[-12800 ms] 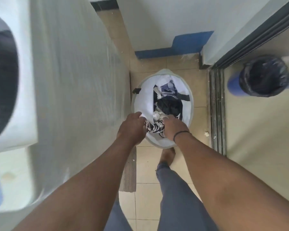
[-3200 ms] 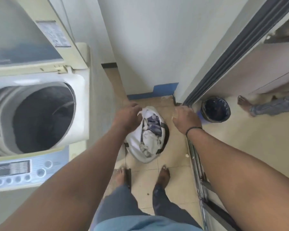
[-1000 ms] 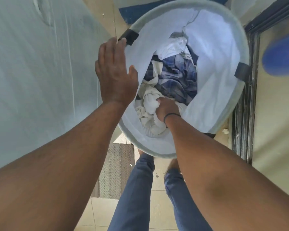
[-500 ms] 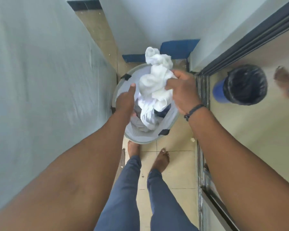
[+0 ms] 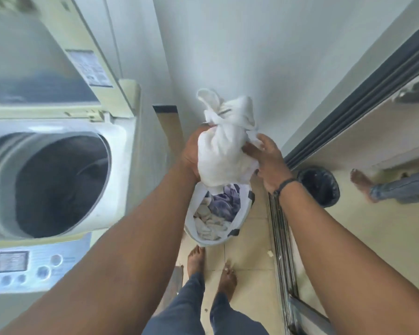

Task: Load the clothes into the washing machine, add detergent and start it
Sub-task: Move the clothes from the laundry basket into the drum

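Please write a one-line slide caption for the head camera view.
Both hands lift a bundled white cloth from the white laundry basket beside the open top-loading washing machine.

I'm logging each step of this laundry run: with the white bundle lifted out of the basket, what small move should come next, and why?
Probably swing the bunched white cloth bundle leftward over the top-loading washing machine's open drum and drop it in. Both the left hand and right hand grip it above the round white laundry basket, the lid is up, and more clothes wait in the basket.
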